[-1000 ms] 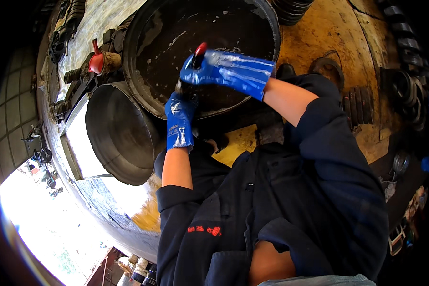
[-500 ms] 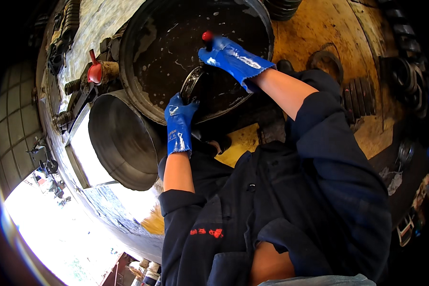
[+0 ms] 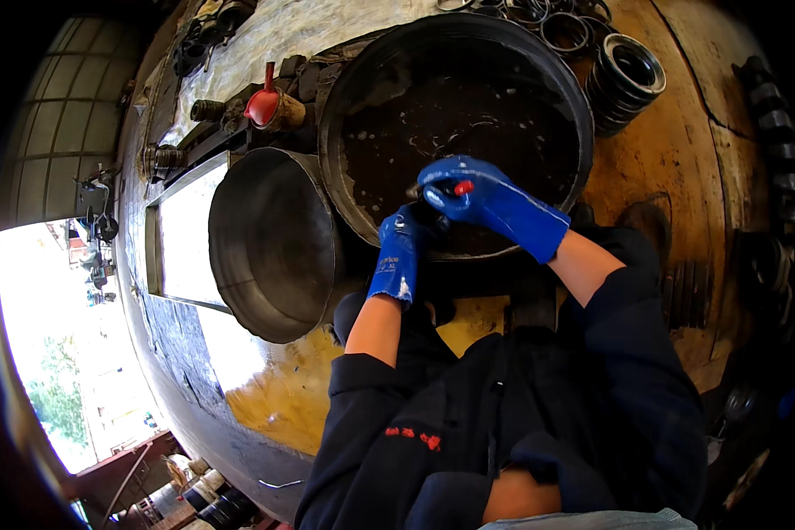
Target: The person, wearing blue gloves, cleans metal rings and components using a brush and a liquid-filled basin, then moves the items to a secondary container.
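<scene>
Both hands wear long blue rubber gloves and work at the near side of a big round dark basin (image 3: 329, 168) that holds dark liquid. My right hand (image 3: 490, 193) is closed around a tool with a red handle end (image 3: 464, 187); its working end, at the fingertips, is too small to make out. Just below and to the left, my left hand (image 3: 399, 243) curls at the near rim. It grips a dark metal ring, now almost wholly hidden between the gloves. The two hands nearly touch.
Left of the basin stands a deep dark metal drum (image 3: 274, 247), tilted toward me. A red funnel-like scoop (image 3: 262, 108) rests behind it. Stacked metal rings (image 3: 627, 84) and loose rings (image 3: 565, 34) lie right of and beyond the basin. A dark toothed metal part (image 3: 773, 115) lies far right.
My view has shifted, so the basin appears farther right. My right hand has come down close to my left, and the ring, plain before, is now mostly covered.
</scene>
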Motion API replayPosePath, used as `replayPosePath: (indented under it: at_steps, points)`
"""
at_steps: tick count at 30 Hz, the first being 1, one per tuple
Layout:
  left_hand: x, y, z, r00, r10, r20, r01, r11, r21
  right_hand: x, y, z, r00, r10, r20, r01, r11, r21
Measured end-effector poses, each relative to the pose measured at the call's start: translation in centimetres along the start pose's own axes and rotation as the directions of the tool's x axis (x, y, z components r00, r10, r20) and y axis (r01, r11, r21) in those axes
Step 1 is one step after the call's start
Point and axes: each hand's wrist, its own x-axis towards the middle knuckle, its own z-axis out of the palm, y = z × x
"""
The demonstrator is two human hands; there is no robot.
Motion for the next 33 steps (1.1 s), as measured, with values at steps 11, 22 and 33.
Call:
replayPosePath:
  at_steps: [11, 22, 33]
  points:
    - [-0.4, 0.6, -1.1, 0.996, -0.061, 0.064, 0.063, 0.997, -0.035, 1.0, 7.8, -0.7, 0.806, 0.578, -0.13, -0.571, 0.816, 0.091]
    - [-1.0, -0.5, -1.9, 0.996, -0.036, 0.079, 0.043, 0.995, -0.092, 2.1, 3.6, -2.4, 0.87, 0.494, -0.015, -0.49, 0.859, -0.151]
    - [0.1, -2.3, -0.1, 1.0, 0.024, -0.017, -0.027, 0.976, -0.215, 5.3, 1.8, 0.4, 0.897, 0.357, 0.261, -0.392, 0.915, 0.096]
